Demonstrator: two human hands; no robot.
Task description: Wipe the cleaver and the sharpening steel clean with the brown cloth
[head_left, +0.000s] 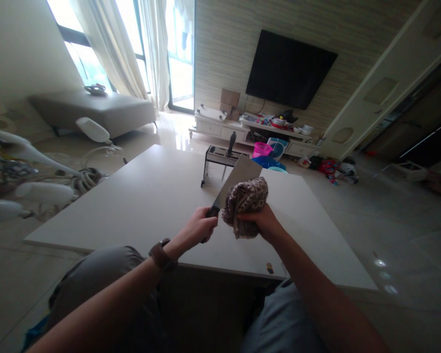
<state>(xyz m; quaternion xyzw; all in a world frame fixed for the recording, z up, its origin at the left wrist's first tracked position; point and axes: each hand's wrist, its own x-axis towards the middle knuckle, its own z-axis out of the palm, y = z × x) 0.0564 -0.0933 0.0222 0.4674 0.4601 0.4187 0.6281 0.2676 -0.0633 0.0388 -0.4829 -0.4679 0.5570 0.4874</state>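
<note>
My left hand (202, 224) is closed around the dark handle of a cleaver (241, 172), whose broad blade points up and away to the right. In my right hand (262, 220) is a bunched brown patterned cloth (247, 198), held against the lower right part of the blade, which it partly covers. Behind the blade a knife rack (213, 156) stands on the white table (139, 201), with another black-handled knife (232, 143) upright in it. The cleaver and cloth are held above the tabletop.
A small yellow and dark sticker-like spot (269, 267) is at the table's near edge. Beyond the table are a pink basket (261, 149), a low TV cabinet (213, 128) and a wall television (290, 68). White lamp-like parts (93, 130) and cables lie at left, near a grey bench (106, 110).
</note>
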